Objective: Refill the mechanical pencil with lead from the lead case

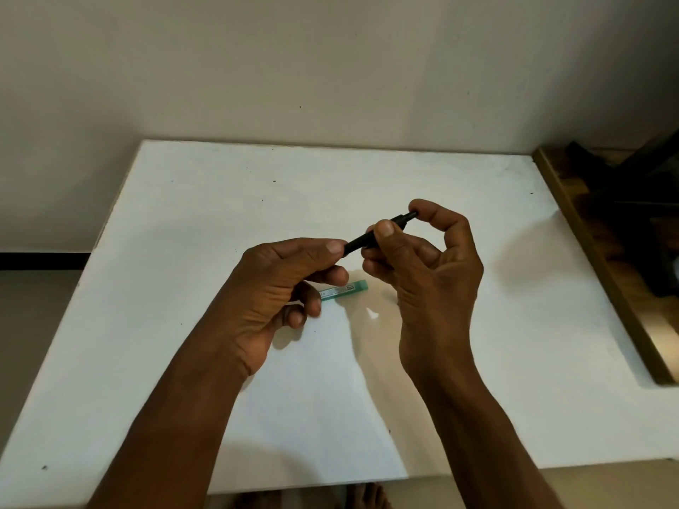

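Presently: mechanical pencil [371, 236] held above the counter [183, 233] — left grip [283, 288] pinching one end, right grip [422, 259] pinching the cap end. Lead case [345, 290] lies beneath, seemingly unopened. Next, probably — pull the cap off.

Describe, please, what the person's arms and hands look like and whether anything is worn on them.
Both forearms are bare to the bottom of the picture: no sleeves show. The left hand and the right hand wear no gloves, and no rings, watch or bracelets are visible. The fingernails are short and unpainted.
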